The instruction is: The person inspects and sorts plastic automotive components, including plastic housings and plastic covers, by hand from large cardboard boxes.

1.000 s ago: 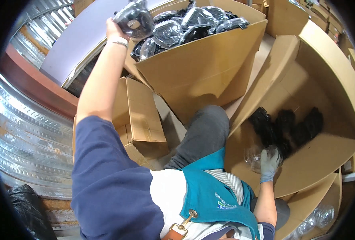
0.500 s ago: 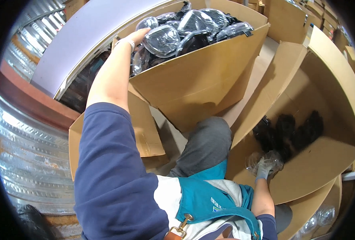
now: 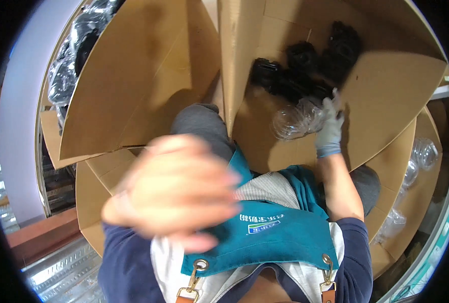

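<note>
Plastic covers (image 3: pixel 309 115) are in the curled right hand (image 3: pixel 329 130), near black parts (image 3: pixel 292 83); the spread, seemingly empty left hand (image 3: pixel 184 189) partly hides the apron (image 3: pixel 275 247).

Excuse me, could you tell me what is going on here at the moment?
A person is working among open cardboard boxes. Their gloved right hand is down in the right-hand box, touching clear plastic pieces; how firmly it grips is unclear. Black items lie just beyond. The bare left hand, blurred, is in front of the apron with nothing visible in it. Shiny plastic-covered items sit in the box at left.
</note>
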{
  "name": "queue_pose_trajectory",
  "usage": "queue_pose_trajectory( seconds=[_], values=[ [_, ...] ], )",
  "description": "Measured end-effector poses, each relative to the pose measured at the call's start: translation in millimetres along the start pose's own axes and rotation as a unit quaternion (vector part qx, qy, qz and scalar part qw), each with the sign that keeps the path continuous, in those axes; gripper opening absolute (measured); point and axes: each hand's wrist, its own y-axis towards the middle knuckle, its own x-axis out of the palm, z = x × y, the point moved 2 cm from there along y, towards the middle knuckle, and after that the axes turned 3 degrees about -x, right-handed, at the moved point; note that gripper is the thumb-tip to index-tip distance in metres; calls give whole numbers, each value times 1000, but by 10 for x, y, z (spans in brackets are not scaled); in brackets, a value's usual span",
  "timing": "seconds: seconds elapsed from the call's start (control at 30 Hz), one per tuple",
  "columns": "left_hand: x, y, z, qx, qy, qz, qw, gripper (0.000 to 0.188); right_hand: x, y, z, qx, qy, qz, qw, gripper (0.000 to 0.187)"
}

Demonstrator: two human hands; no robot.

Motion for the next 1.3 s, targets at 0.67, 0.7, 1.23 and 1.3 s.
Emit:
queue_pose_trajectory(
  seconds=[0.67,0.7,1.23,1.3],
  values=[
    [3859,393,-3987,-745,-202,344,535,33,-587,58,-1455,-75,376,-105,918,66],
    [3745,582,-3776,-669,-47,363,647,32,-594,93,-1455,-152,309,-66,937,65],
    [1189,901,-1564,-378,-174,-107,903,27,403,-772,-581,234,466,-385,761,56],
    [1106,876,-1432,-356,62,24,932,28,462,-875,-583,179,426,-346,817,61]
  ],
)
